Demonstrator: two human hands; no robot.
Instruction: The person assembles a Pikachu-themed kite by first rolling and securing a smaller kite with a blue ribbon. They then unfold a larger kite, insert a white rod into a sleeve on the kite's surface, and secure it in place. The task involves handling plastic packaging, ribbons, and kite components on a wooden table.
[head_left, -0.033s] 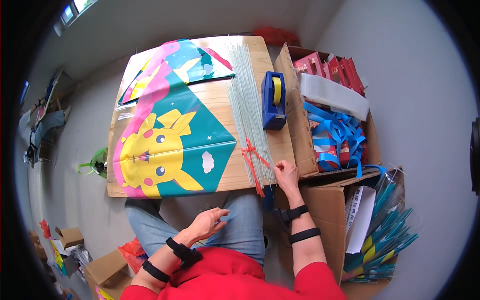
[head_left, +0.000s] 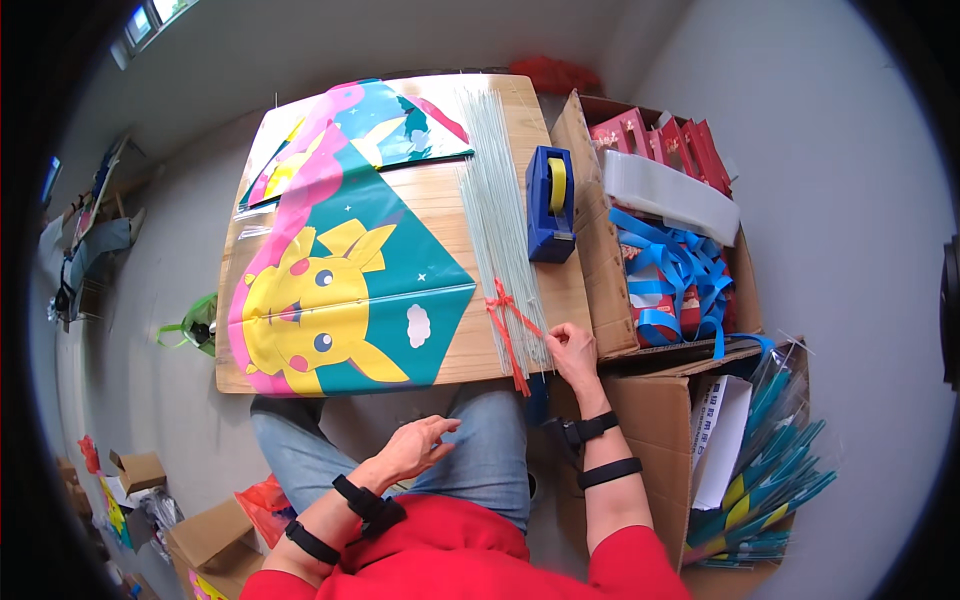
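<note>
My right hand (head_left: 574,350) is at the table's near right corner. Its thumb and fingers pinch together at the loose end of a red ribbon (head_left: 503,296). That ribbon is knotted around a long bundle of thin pale rods (head_left: 490,190) lying lengthwise on the table. My left hand (head_left: 413,447) hovers over my lap, holding nothing, fingers loosely stretched. Left of the rods, a kite-shaped plastic sheet (head_left: 400,270) with a yellow cartoon face on teal and pink lies flat. Beyond it is a folded pile of similar sheets (head_left: 410,125).
A blue tape dispenser (head_left: 549,205) with yellow tape stands on the wooden table (head_left: 440,200), right of the rods. Beside the table, an open carton (head_left: 590,240) holds red boxes and blue strapping (head_left: 665,265). A nearer carton (head_left: 640,430) contains rolled teal sheets (head_left: 765,480).
The ribbon's loose end stretches slightly farther toward my right fingers. The whole view has shifted a little; my left hand stays in place.
</note>
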